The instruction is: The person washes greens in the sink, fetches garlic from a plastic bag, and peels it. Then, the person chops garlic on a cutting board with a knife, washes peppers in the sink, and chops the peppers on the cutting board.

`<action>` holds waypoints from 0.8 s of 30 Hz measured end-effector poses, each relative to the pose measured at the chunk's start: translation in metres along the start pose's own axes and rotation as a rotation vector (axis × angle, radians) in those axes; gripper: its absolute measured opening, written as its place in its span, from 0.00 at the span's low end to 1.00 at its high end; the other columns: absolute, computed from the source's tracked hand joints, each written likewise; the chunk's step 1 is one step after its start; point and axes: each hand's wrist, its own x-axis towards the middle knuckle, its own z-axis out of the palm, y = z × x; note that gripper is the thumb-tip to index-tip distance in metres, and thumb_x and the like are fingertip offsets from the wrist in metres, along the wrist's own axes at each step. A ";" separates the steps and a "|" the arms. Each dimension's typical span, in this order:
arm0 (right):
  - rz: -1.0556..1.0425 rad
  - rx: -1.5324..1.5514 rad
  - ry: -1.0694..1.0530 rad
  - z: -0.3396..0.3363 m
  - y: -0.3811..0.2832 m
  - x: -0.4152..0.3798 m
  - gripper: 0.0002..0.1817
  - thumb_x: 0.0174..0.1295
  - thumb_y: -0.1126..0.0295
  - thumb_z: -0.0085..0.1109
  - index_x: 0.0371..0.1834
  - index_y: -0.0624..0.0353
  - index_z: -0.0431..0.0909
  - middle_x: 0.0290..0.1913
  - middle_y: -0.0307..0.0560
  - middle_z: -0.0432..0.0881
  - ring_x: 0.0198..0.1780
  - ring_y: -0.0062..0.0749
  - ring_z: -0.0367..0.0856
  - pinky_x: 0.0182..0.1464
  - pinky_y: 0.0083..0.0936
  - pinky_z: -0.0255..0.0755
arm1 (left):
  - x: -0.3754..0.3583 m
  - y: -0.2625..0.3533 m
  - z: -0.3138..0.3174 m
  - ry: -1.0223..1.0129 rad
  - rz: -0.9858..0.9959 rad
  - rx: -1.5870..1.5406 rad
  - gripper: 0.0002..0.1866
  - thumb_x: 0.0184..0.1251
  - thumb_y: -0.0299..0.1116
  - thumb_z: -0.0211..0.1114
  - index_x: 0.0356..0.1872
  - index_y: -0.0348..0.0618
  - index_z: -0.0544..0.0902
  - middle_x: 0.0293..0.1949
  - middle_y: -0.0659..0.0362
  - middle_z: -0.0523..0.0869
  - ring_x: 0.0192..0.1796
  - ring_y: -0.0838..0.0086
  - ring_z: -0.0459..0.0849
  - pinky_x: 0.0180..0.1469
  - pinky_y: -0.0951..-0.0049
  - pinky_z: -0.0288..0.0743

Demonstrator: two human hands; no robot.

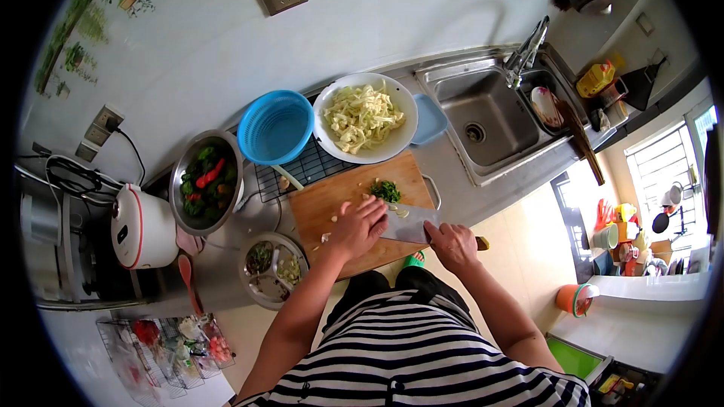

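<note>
My right hand [452, 245] is wrapped round the handle of a cleaver [409, 226], whose broad blade lies low over the wooden cutting board [320, 207]. My left hand [358, 227] rests at the far end of the blade, fingers stretched out; what lies beneath them is hidden. Pale pieces that look like garlic are scattered near the left fingers and on the blade. Just beyond the blade sits a small heap of chopped greens [385, 191]. A round divided dish [253, 286] with chopped greens and pale bits stands left of the board.
Behind the board are a white bowl [407, 132] of shredded cabbage and a blue basket [275, 128]. A steel bowl [236, 203] of green and red peppers stands left, beside a white rice cooker [143, 230]. The sink [483, 109] is at right, past a light-blue lid [430, 120].
</note>
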 end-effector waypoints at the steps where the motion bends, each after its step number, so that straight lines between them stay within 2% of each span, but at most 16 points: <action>1: -0.015 -0.006 -0.014 -0.003 0.000 0.000 0.20 0.55 0.68 0.56 0.53 0.51 0.75 0.29 0.43 0.76 0.30 0.37 0.81 0.32 0.33 0.73 | -0.002 0.005 -0.003 -0.004 0.003 0.001 0.27 0.73 0.54 0.45 0.63 0.50 0.73 0.65 0.60 0.73 0.70 0.70 0.66 0.67 0.49 0.49; 3: -0.019 0.000 -0.016 -0.004 0.000 0.001 0.20 0.54 0.68 0.56 0.53 0.52 0.75 0.29 0.43 0.76 0.30 0.37 0.81 0.33 0.33 0.73 | -0.003 0.017 -0.005 -0.088 0.153 -0.066 0.26 0.73 0.54 0.46 0.63 0.52 0.74 0.65 0.60 0.73 0.69 0.70 0.67 0.66 0.49 0.51; 5: -0.027 0.004 -0.016 -0.005 0.000 0.003 0.20 0.54 0.68 0.57 0.53 0.52 0.75 0.29 0.43 0.77 0.30 0.37 0.81 0.33 0.33 0.73 | 0.000 0.022 0.001 -0.078 0.195 -0.056 0.25 0.73 0.53 0.46 0.62 0.53 0.74 0.64 0.60 0.74 0.67 0.70 0.70 0.66 0.50 0.54; 11: -0.062 0.007 -0.021 -0.002 -0.003 0.006 0.19 0.55 0.69 0.55 0.52 0.54 0.75 0.28 0.43 0.76 0.29 0.38 0.80 0.32 0.33 0.72 | 0.019 0.000 0.016 0.014 0.029 0.048 0.25 0.73 0.51 0.46 0.60 0.46 0.76 0.62 0.57 0.76 0.65 0.68 0.72 0.64 0.52 0.56; 13: -0.046 0.001 -0.017 -0.002 -0.005 0.005 0.18 0.55 0.70 0.55 0.51 0.54 0.75 0.29 0.43 0.76 0.28 0.38 0.80 0.31 0.34 0.72 | 0.020 -0.007 0.008 0.025 -0.117 0.044 0.26 0.73 0.52 0.45 0.59 0.44 0.76 0.62 0.56 0.76 0.64 0.67 0.72 0.63 0.51 0.57; 14: -0.045 0.001 -0.016 -0.003 -0.005 0.005 0.18 0.55 0.70 0.55 0.51 0.54 0.75 0.29 0.43 0.76 0.28 0.38 0.80 0.31 0.34 0.72 | 0.018 -0.009 0.005 0.071 -0.096 0.035 0.23 0.72 0.47 0.50 0.57 0.42 0.77 0.60 0.54 0.77 0.62 0.66 0.73 0.60 0.56 0.62; 18: -0.021 0.069 -0.015 -0.005 -0.005 0.000 0.13 0.56 0.68 0.55 0.46 0.51 0.77 0.26 0.44 0.76 0.27 0.40 0.80 0.31 0.35 0.73 | 0.008 -0.025 -0.005 0.127 -0.173 -0.174 0.19 0.69 0.42 0.54 0.53 0.42 0.79 0.55 0.52 0.80 0.57 0.61 0.76 0.57 0.56 0.67; 21: 0.049 0.140 -0.086 -0.008 -0.004 -0.012 0.11 0.56 0.65 0.56 0.43 0.47 0.79 0.25 0.44 0.77 0.28 0.41 0.80 0.31 0.37 0.74 | -0.018 -0.040 -0.011 0.334 -0.324 0.011 0.13 0.62 0.28 0.63 0.47 0.39 0.82 0.46 0.52 0.82 0.46 0.55 0.80 0.51 0.59 0.73; 24: 0.138 0.204 -0.218 -0.012 -0.006 -0.019 0.11 0.56 0.62 0.57 0.42 0.45 0.80 0.25 0.44 0.79 0.29 0.43 0.81 0.31 0.39 0.74 | -0.032 -0.050 -0.015 0.263 -0.424 0.056 0.13 0.58 0.25 0.65 0.45 0.39 0.82 0.43 0.52 0.82 0.44 0.56 0.80 0.50 0.60 0.74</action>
